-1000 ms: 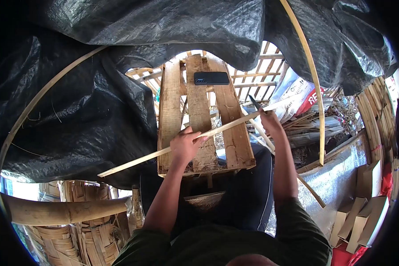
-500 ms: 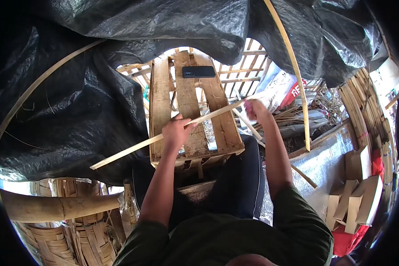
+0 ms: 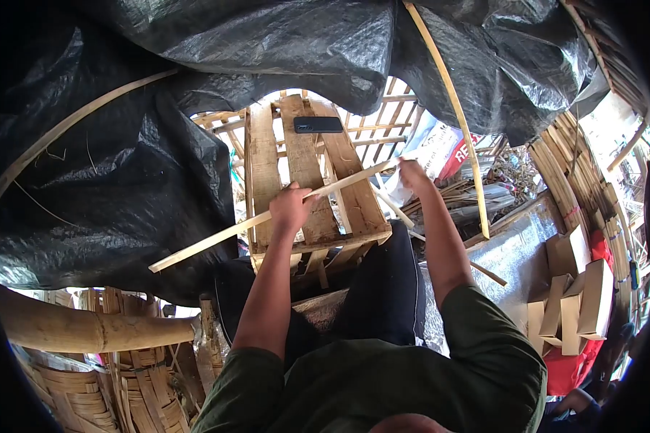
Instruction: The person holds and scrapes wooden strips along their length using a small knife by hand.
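A long pale bamboo strip [image 3: 220,235] slants across a slatted wooden crate [image 3: 266,155], low at the left and higher at the right. My left hand [image 3: 289,209] is closed around its middle, thumb along the top, over the crate's slats. At the strip's upper right end my right hand [image 3: 413,175] is closed, past the crate's right edge. What its fingers hold is hidden. A dark phone [image 3: 318,125] lies on the far part of the crate, clear of both hands.
Black plastic sheeting [image 3: 115,159] hangs at the left and overhead. A curved bamboo strip [image 3: 451,94] hangs at the right. Cardboard boxes [image 3: 585,303] stand at the lower right, and a thick bamboo pole [image 3: 101,330] runs along the lower left. Woven baskets [image 3: 72,393] sit below it.
The view has shifted slightly. My left hand still grips the strip at about the same place. My right hand has turned a little at the strip's end; a pinkish patch seen there before is now hidden.
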Demonstrator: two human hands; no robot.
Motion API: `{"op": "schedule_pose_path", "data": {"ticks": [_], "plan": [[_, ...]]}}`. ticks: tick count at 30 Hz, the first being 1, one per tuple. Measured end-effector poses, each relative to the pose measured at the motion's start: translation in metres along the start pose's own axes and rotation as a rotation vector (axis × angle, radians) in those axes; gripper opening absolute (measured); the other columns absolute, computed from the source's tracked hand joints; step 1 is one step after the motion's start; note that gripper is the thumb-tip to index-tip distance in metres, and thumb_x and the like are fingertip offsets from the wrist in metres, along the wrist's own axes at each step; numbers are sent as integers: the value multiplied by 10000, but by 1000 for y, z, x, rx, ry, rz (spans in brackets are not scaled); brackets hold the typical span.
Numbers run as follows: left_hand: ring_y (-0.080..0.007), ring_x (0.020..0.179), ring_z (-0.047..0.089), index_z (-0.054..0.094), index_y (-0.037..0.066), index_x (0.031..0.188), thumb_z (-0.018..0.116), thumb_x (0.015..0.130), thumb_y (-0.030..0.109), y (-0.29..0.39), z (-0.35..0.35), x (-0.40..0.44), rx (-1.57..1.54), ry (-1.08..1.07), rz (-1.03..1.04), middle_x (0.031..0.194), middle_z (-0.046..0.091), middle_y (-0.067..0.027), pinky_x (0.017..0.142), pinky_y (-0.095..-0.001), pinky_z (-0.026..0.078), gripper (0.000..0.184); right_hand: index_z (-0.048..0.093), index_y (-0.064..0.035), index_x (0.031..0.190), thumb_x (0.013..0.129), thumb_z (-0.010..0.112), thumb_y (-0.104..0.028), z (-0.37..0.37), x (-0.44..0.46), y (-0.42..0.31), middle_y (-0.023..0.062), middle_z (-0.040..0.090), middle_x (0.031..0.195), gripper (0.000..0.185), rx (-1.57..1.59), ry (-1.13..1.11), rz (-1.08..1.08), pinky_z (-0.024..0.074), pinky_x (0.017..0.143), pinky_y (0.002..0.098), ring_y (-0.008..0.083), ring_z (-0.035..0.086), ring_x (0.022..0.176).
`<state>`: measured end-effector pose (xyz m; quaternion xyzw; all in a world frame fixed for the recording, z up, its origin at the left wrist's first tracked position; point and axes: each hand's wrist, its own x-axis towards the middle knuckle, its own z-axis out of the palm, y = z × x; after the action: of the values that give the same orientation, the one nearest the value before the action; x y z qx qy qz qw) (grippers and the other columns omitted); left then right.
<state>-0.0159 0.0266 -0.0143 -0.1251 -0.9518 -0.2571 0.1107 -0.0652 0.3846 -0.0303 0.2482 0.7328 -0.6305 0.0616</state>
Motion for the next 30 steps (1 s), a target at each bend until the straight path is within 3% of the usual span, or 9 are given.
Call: {"op": "schedule_pose_path", "data": {"ticks": [6, 9, 15, 19, 20, 22, 23, 26, 30], "plan": [[-268, 831, 658, 757, 189, 950, 708, 787, 490, -4, 0, -2, 5, 4, -6, 864, 647, -58, 732, -390, 512, 346, 540, -114, 913, 943, 456, -278, 12, 9, 38, 12, 432, 577, 187, -467, 184, -269, 264, 343, 305, 132, 371, 398], [-272, 831, 655, 752, 200, 929, 697, 817, 429, 0, -8, -2, -6, 4, 1, 872, 629, -70, 740, -406, 517, 261, 538, -102, 872, 997, 444, -373, -28, 41, 34, 13, 469, 580, 313, 121, 152, 60, 284, 343, 299, 143, 427, 418], [-281, 866, 659, 742, 193, 968, 715, 797, 456, -9, -9, 0, -20, -59, -16, 915, 652, -76, 766, -394, 528, 314, 494, -121, 782, 1007, 427, -426, 20, -9, 25, -20, 365, 504, 384, -241, 162, -64, 235, 327, 301, 119, 332, 355], [-282, 884, 663, 744, 174, 956, 722, 794, 442, -5, -6, -3, -71, -39, -50, 901, 662, -89, 776, -407, 533, 313, 489, -76, 760, 1013, 405, -423, -12, 26, 32, 1, 396, 549, 438, 220, 373, 26, 306, 347, 321, 124, 378, 399], [-282, 884, 663, 744, 174, 956, 722, 794, 442, -5, -6, -4, -74, -35, -52, 901, 662, -89, 776, -407, 533, 313, 408, -131, 720, 1013, 411, -425, 8, 18, 32, -33, 334, 522, 415, -114, 385, -8, 232, 348, 275, 92, 307, 378], [-258, 819, 666, 755, 178, 927, 715, 783, 497, -8, -3, -4, -53, 23, -16, 862, 652, -51, 730, -391, 523, 353, 442, -129, 755, 1006, 436, -429, 15, -7, 31, -38, 346, 528, 391, 193, -153, 112, 253, 350, 274, 95, 325, 384], [-258, 819, 666, 755, 178, 927, 715, 783, 497, -9, -2, -3, -53, 28, -17, 862, 652, -51, 730, -391, 523, 353, 472, -138, 797, 1001, 456, -413, 10, -15, 16, -49, 333, 529, 343, -125, 18, 52, 247, 353, 274, 95, 305, 381], [-258, 819, 666, 755, 177, 931, 715, 782, 498, -9, -2, -3, -45, 34, 25, 869, 655, -51, 737, -393, 525, 356, 480, -147, 820, 997, 460, -385, -8, 0, 20, -45, 330, 529, 297, 123, 365, 35, 241, 357, 284, 94, 291, 381], [-262, 826, 667, 750, 173, 919, 713, 792, 473, -5, -7, -1, -58, 3, 0, 876, 652, -59, 735, -397, 525, 328, 465, -130, 807, 1004, 424, -404, 0, -1, 38, -28, 334, 512, 340, -269, 97, -149, 258, 351, 325, 133, 296, 365]]}}
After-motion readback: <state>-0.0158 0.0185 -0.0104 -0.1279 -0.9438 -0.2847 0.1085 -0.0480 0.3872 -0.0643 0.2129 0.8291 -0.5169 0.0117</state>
